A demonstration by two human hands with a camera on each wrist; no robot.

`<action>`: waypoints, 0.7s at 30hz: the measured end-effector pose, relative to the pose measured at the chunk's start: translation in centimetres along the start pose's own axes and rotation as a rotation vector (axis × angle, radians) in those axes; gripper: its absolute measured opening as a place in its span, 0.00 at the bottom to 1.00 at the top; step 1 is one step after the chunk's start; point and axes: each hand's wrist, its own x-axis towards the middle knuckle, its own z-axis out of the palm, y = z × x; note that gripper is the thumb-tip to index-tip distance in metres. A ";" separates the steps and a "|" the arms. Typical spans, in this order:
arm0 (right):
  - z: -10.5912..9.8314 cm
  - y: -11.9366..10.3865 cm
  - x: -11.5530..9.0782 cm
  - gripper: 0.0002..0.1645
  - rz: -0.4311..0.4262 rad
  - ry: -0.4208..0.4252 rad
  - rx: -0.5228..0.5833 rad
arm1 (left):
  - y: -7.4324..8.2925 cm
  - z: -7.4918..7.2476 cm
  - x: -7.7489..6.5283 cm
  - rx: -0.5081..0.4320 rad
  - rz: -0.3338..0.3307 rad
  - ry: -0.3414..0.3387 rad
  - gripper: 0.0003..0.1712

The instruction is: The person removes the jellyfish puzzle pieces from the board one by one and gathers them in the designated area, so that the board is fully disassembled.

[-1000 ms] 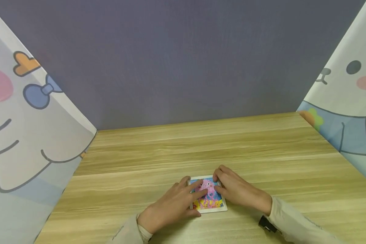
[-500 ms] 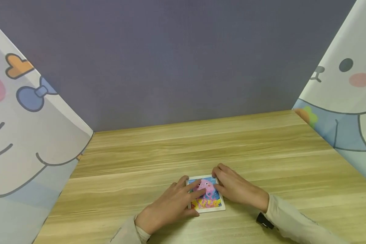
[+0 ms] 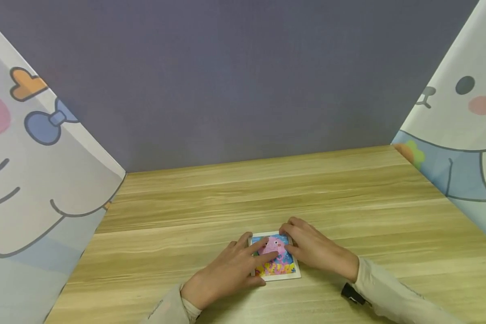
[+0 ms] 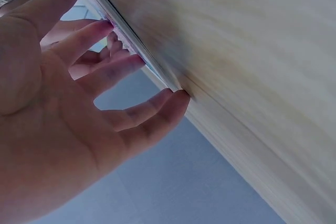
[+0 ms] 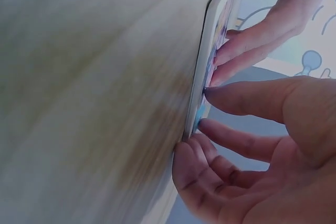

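The picture board (image 3: 276, 267) lies flat on the counter (image 3: 174, 220), towards the 6 o'clock side of the head view; it looks thin, light and stiff, so it should slide easily under a sideways push; its printed face looks smooth and may be slippery; whether the picture is one sheet or separate pieces is too fine to tell.

The left hand (image 3: 228, 272) is spread over the board's 9 o'clock side, two straight fingers touching the face, others reaching the 11 o'clock corner, thumb at the 7 o'clock corner; the right hand (image 3: 321, 252) grips the 1 o'clock corner between thumb and bent fingers.

The white border seems the best hold, pinched at 3 and 9 o'clock; the open stretch from 4 to 6 o'clock offers a spare edge; so low a rim gives fingertips little purchase, and hard pressure on the face could nudge the board or mark its print.
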 end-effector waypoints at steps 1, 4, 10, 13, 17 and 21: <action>0.0 0.0 0.0 0.15 -0.001 0.005 -0.002 | 0.0 0.0 0.0 0.005 -0.001 -0.001 0.38; 0.1 0.1 0.1 0.15 -0.002 0.012 -0.001 | 0.1 0.0 0.0 0.020 -0.004 0.001 0.36; 0.0 0.3 0.3 0.15 -0.011 -0.005 0.044 | 0.1 -0.1 0.0 0.030 -0.004 0.002 0.36; -0.1 0.4 0.5 0.16 -0.017 -0.017 0.103 | 0.2 -0.2 0.0 0.020 -0.013 -0.011 0.36; -0.2 0.5 0.7 0.15 -0.037 -0.032 0.160 | 0.1 -0.2 0.1 0.024 -0.018 -0.022 0.37; -0.3 0.7 0.8 0.15 -0.067 -0.004 0.180 | 0.1 -0.1 0.1 0.039 -0.017 -0.019 0.37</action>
